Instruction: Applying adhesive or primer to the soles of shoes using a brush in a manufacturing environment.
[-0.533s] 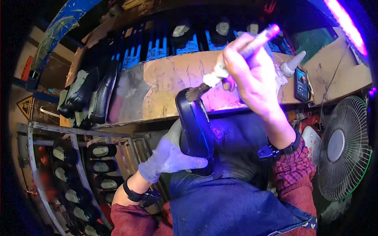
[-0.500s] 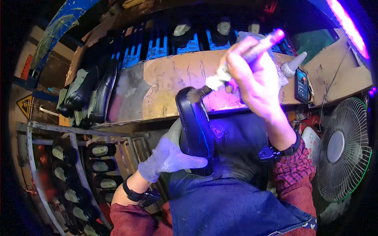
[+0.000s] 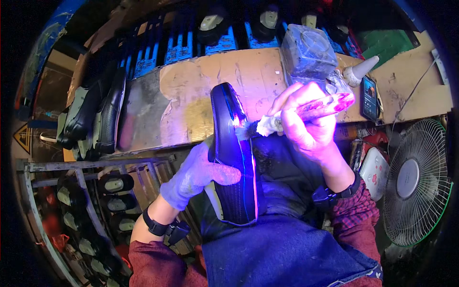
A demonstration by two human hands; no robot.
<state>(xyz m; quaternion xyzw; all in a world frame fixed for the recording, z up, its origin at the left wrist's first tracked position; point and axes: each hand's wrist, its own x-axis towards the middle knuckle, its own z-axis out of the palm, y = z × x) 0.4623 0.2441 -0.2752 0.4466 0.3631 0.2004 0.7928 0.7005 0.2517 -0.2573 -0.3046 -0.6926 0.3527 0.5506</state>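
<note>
A black shoe (image 3: 232,162) stands on end over my lap, its toe pointing away from me. My gloved left hand (image 3: 198,174) is closed around its left side, the thumb lying across the upper. In my bare right hand (image 3: 308,122) is a brush (image 3: 325,106) with a stained handle and a whitish wrapping near its head. The bristles touch the shoe's right edge near the toe, where the lower border glows under violet light. A thin bluish line runs along that side of the shoe. The fingers behind the shoe are hidden.
A cardboard-covered bench (image 3: 191,91) lies ahead, with a clear plastic container (image 3: 308,50), a grey cone (image 3: 363,69) and a phone (image 3: 369,98). More black shoes (image 3: 112,112) lie at left. A shoe rack (image 3: 86,191) stands lower left, a fan (image 3: 416,182) at right.
The shoe has turned to show more of its right side. The brush has moved from the toe's top to the right edge, and my right hand has come lower, uncovering the plastic container.
</note>
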